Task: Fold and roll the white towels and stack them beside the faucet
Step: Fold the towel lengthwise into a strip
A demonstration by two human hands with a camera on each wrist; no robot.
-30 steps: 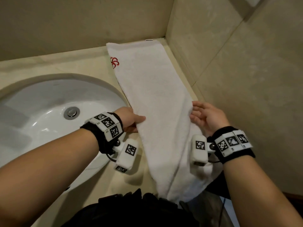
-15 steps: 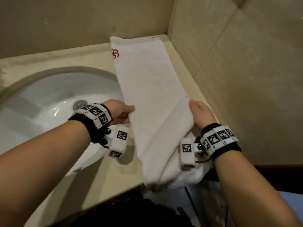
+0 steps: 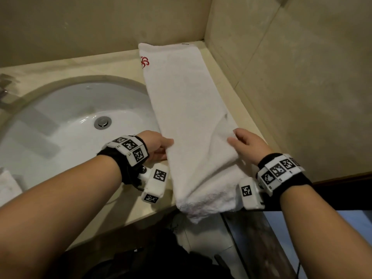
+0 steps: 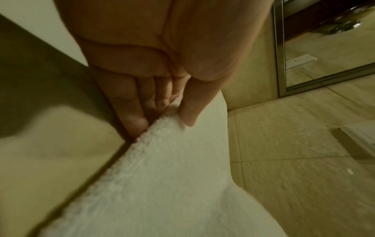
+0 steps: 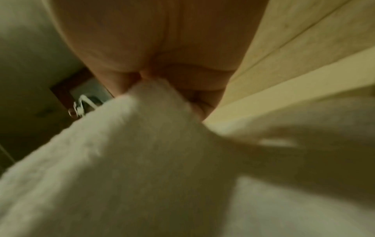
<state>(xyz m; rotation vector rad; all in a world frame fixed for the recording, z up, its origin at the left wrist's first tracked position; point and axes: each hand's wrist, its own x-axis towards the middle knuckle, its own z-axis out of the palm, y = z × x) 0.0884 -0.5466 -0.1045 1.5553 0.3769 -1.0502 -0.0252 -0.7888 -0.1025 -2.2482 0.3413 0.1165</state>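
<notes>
A long white towel (image 3: 181,93) with a red emblem (image 3: 145,61) lies folded lengthwise on the beige counter (image 3: 112,65), reaching into the far right corner. Its near end is doubled back and hangs over the counter's front edge. My left hand (image 3: 159,147) pinches the towel's left edge (image 4: 162,121) between thumb and fingers. My right hand (image 3: 244,144) grips the right side of the turned-back fold, with cloth (image 5: 158,93) bunched between thumb and fingers. The faucet is out of the head view.
A white oval sink (image 3: 66,125) with a metal drain (image 3: 102,122) lies left of the towel. Tiled walls (image 3: 291,87) close in the back and right. A bit of another white cloth (image 3: 8,184) shows at the left edge. A mirror frame (image 4: 281,48) appears in the left wrist view.
Both hands have lifted the towel's hanging near end and brought it forward over the counter, doubling it back on itself. The right hand turned from palm-up to gripping the fold.
</notes>
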